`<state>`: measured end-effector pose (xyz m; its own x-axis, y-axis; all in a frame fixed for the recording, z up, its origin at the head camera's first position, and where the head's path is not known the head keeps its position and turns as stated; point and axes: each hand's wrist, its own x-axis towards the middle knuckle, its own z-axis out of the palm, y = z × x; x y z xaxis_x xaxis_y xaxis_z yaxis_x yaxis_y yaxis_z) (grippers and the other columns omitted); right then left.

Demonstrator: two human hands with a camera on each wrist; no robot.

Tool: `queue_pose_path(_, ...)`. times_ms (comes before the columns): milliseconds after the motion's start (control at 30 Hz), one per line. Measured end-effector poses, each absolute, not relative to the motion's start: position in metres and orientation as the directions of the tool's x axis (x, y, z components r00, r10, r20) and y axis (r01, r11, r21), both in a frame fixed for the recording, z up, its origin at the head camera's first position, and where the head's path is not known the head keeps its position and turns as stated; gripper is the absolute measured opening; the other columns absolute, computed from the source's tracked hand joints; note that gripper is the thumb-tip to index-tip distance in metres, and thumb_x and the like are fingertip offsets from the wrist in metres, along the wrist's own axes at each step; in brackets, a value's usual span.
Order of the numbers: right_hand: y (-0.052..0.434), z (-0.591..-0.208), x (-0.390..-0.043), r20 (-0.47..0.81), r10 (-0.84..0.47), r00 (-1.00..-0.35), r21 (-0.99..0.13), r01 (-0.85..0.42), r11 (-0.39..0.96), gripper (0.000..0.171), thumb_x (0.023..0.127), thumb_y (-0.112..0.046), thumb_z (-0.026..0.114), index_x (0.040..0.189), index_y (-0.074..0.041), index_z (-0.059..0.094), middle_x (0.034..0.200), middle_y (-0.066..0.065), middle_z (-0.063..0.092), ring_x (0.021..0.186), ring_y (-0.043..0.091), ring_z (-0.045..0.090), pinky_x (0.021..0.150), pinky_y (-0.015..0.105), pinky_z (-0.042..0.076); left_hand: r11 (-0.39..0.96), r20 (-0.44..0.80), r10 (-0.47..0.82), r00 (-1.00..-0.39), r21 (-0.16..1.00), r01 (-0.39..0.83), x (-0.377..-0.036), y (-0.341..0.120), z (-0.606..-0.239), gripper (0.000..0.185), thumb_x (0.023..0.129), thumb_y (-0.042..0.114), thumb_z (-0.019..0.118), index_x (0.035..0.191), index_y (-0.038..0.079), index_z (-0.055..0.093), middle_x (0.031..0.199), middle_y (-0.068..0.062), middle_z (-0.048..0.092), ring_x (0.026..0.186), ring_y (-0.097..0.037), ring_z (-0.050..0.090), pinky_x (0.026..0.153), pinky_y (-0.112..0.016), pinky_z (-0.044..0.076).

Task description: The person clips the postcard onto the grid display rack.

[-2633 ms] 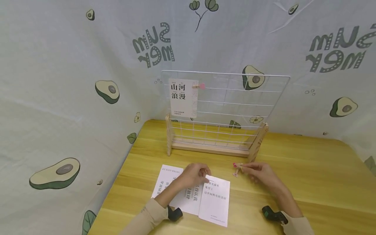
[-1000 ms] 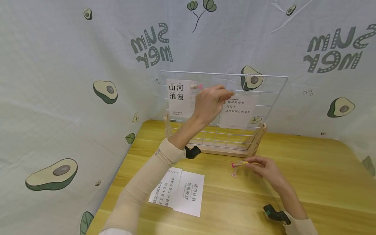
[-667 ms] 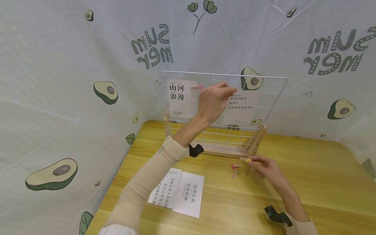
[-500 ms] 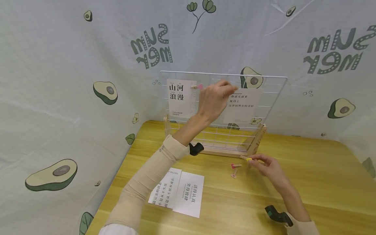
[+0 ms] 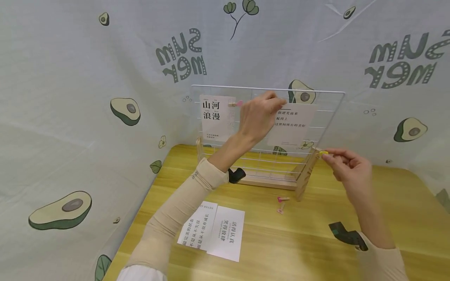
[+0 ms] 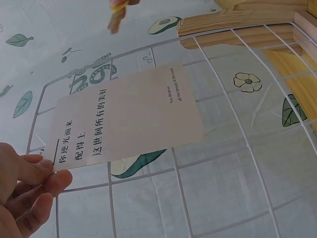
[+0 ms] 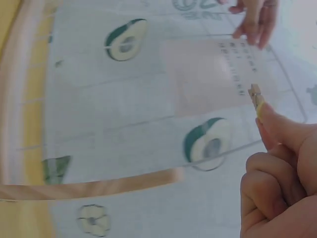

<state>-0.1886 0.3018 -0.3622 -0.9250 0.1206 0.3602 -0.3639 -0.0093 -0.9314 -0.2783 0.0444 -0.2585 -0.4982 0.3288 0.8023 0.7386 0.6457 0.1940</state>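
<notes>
White-printed card [image 5: 293,125] is pinched at its upper left corner by the left hand [image 5: 258,117] flat against the wire grid [image 5: 330,117], so the right hand [image 5: 349,168], its grip pinching a yellow-tipped wooden clothespin [image 5: 322,153], should squeeze the peg apart and seat it over card edge and wire together.

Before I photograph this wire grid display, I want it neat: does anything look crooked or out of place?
The white printed card that the left hand pinches against the white wire grid sits tilted and unclipped. Two small pink clothespins lie loose on the wooden table.
</notes>
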Motion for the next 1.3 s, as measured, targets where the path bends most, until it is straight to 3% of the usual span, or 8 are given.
queue_pose_path(200,0.309,-0.31,-0.206,0.412,0.143,-0.9,-0.907,-0.39,0.158,0.012,0.095,-0.004,0.072,0.103,-0.011,0.077,0.06,-0.007,0.04,0.052,0.014,0.024,0.05,0.034,0.011,0.642,0.813,0.339,-0.474,0.169,0.748,-0.281,0.047,-0.257,0.025,0.105,0.025,0.059,0.104,0.015,0.083,0.091,0.0,0.075,0.061,-0.008,0.044,0.053,-0.015,0.023)
queue_pose_path(300,0.31,-0.291,-0.213,0.45,0.152,-0.88,-0.862,-0.384,0.33,0.011,0.095,-0.006,0.074,0.101,-0.015,0.078,0.06,-0.009,0.037,0.055,0.013,0.024,0.052,0.024,0.022,0.649,0.816,0.345,-0.463,0.148,0.746,-0.282,0.048,-0.256,0.022,0.105,0.02,0.061,0.105,0.016,0.082,0.093,0.0,0.075,0.061,-0.007,0.04,0.053,-0.015,0.023)
queue_pose_path(433,0.311,-0.275,-0.219,0.498,0.166,-0.851,-0.781,-0.357,0.512,0.007,0.094,-0.011,0.075,0.1,-0.016,0.076,0.06,-0.01,0.035,0.062,0.012,0.027,0.068,0.013,0.037,0.669,0.817,0.363,-0.448,0.106,0.736,-0.282,0.05,-0.256,0.02,0.103,0.014,0.062,0.106,0.017,0.082,0.095,0.001,0.076,0.061,-0.006,0.04,0.053,-0.015,0.024)
queue_pose_path(700,0.303,-0.268,-0.229,0.571,0.132,-0.81,-0.675,-0.372,0.637,0.009,0.094,-0.011,0.076,0.089,-0.018,0.072,0.057,-0.009,0.034,0.062,0.009,0.032,0.071,0.01,0.04,0.665,0.813,0.349,-0.466,0.136,0.735,-0.283,0.052,-0.254,0.021,0.103,0.021,0.062,0.105,0.014,0.081,0.092,0.0,0.074,0.059,-0.006,0.04,0.052,-0.015,0.023)
queue_pose_path(767,0.301,-0.267,-0.23,0.566,0.129,-0.814,-0.661,-0.356,0.66,0.005,0.094,-0.016,0.077,0.091,-0.015,0.073,0.056,-0.009,0.037,0.063,0.008,0.034,0.068,0.013,0.037,0.661,0.816,0.342,-0.467,0.144,0.736,-0.284,0.052,-0.253,0.021,0.103,0.021,0.062,0.105,0.013,0.081,0.091,-0.001,0.074,0.058,-0.006,0.039,0.052,-0.015,0.023)
queue_pose_path(933,0.299,-0.261,-0.232,0.52,0.127,-0.845,-0.668,-0.31,0.676,0.02,0.094,-0.027,0.077,0.097,-0.007,0.076,0.058,-0.016,0.05,0.07,0.007,0.043,0.066,0.015,0.036,0.667,0.819,0.324,-0.473,0.156,0.728,-0.285,0.051,-0.252,0.019,0.102,0.02,0.065,0.105,0.012,0.081,0.091,0.0,0.074,0.058,-0.006,0.042,0.052,-0.014,0.022)
queue_pose_path(1100,0.299,-0.256,-0.236,0.491,0.121,-0.863,-0.684,-0.296,0.666,0.005,0.094,-0.026,0.078,0.091,-0.022,0.076,0.059,-0.019,0.052,0.069,0.005,0.044,0.063,0.015,0.035,0.679,0.819,0.311,-0.482,0.163,0.716,-0.285,0.05,-0.251,0.015,0.1,0.016,0.068,0.105,0.012,0.081,0.095,0.0,0.076,0.059,-0.009,0.052,0.052,-0.014,0.023)
queue_pose_path(1300,0.296,-0.252,-0.242,0.463,0.094,-0.882,-0.71,-0.304,0.635,0.01,0.093,-0.024,0.079,0.088,-0.031,0.075,0.054,-0.013,0.046,0.057,0.009,0.032,0.057,0.019,0.033,0.681,0.821,0.305,-0.483,0.167,0.713,-0.286,0.048,-0.251,0.014,0.1,0.015,0.068,0.103,0.012,0.081,0.094,0.0,0.076,0.059,-0.01,0.054,0.052,-0.014,0.023)
